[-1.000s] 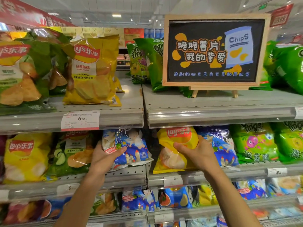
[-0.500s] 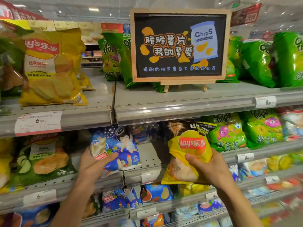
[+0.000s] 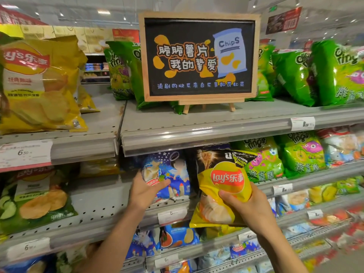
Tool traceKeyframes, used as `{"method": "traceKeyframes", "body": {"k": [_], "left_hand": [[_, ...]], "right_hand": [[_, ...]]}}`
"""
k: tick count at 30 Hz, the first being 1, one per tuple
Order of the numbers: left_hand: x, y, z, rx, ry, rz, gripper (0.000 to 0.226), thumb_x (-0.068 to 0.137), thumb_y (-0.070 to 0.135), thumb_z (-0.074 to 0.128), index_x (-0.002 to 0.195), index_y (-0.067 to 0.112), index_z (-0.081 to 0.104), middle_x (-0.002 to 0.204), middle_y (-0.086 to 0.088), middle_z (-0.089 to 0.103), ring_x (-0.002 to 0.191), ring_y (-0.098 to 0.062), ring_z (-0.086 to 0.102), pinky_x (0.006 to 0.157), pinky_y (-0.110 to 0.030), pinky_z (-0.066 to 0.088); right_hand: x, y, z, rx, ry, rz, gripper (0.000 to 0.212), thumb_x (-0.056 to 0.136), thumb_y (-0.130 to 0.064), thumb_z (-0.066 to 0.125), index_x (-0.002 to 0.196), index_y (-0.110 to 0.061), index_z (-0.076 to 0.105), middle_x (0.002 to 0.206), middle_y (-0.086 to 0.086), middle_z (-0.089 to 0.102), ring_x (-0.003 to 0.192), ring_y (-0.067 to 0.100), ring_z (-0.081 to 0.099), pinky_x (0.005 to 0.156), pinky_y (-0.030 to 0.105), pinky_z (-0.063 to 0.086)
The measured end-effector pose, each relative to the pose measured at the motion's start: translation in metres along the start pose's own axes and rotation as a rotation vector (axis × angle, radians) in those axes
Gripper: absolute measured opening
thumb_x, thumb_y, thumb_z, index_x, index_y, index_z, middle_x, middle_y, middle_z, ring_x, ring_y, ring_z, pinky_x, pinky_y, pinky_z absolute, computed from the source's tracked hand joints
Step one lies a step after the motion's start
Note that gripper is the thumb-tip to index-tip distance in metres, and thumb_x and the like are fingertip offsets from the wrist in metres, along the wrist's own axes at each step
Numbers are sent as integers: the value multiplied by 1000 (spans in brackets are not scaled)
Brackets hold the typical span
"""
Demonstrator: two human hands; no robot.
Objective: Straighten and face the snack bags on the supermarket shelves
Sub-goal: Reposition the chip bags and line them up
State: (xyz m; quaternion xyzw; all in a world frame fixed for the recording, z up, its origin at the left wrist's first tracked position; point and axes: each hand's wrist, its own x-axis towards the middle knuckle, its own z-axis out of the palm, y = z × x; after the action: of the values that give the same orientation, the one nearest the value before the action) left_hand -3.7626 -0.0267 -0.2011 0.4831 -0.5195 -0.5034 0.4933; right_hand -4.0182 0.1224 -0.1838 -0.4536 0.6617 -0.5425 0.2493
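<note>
Item: yellow chip bag (image 3: pixel 220 192), held in front of the shelf edge by right hand (image 3: pixel 250 209). Left hand (image 3: pixel 145 191) gripped blue bag (image 3: pixel 169 176), just left of it. Risk: black bag (image 3: pixel 214 156) behind might topple forward, unsupported.

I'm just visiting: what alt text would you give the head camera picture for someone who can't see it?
A person's right hand holds a yellow Lay's bag in front of the middle shelf, while the left hand grips a blue snack bag standing on it. Above, a chalkboard chips sign stands on the top shelf among green bags.
</note>
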Motion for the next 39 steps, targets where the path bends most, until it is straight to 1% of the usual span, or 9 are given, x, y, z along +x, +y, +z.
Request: {"method": "traceKeyframes", "body": {"k": [6,10,15,18,21,25,30,34,39], "left_hand": [[2,-3,4,68,-22,-1,64,63,1,90,119,9,60,102,-7,75,86,-15,75,64,-23,59],[-1,-1,3,137,-52,-32,72,64,4,91,125,10,53,110,-7,72,97,-20,72,87,-39,58],[-7,5,0,178,-172,-1,59,72,4,86,120,17,55,113,-5,72,98,-15,71,81,-25,58],[-12,8,-11,270,-221,19,68,69,9,89,125,17,52,115,-5,71,100,-16,70,92,-35,57],[-24,10,-30,324,-248,-3,71,67,24,91,126,32,53,118,3,68,103,-10,68,95,-38,56],[-45,3,-72,687,-89,60,63,81,55,72,136,33,52,133,13,56,123,-7,52,107,-40,44],[-78,-14,-143,1063,163,411,37,96,49,52,115,22,68,114,9,63,111,-13,54,95,-34,45],[-95,-28,-202,1205,308,514,27,92,38,62,107,17,71,109,1,61,104,-22,59,83,-40,52],[-104,-37,-255,1295,257,503,45,91,49,43,110,19,70,106,2,61,99,-21,59,82,-38,53]], "right_hand": [[-3,4,-14,13,27,16,53,61,-46,88,107,-26,71,94,-8,78,89,12,74,87,46,59],[-2,1,-5,5,-9,8,57,60,-51,87,108,-25,70,96,-6,78,92,14,73,87,46,58],[-2,-9,17,15,-82,-10,58,62,-46,88,112,-23,70,97,-9,78,89,7,73,86,38,59],[-2,-14,32,44,-137,-7,62,61,-49,89,114,-23,69,101,-5,78,95,15,74,90,46,58],[-5,-19,48,56,-180,-42,69,55,-59,85,114,-26,69,99,-10,78,93,11,73,89,43,59],[-14,-28,75,61,-231,-65,60,59,-51,88,111,-28,68,97,-11,78,90,6,73,84,37,59],[-34,-43,123,50,-236,-98,53,63,-42,92,107,-30,66,91,-19,76,82,-3,71,73,22,56],[-49,-65,175,34,-211,-107,53,68,-33,93,113,-23,67,99,-7,77,91,11,73,85,42,59],[-57,-92,238,16,-159,-119,53,70,-31,92,114,-20,65,103,-2,76,93,16,71,87,42,58]]}}
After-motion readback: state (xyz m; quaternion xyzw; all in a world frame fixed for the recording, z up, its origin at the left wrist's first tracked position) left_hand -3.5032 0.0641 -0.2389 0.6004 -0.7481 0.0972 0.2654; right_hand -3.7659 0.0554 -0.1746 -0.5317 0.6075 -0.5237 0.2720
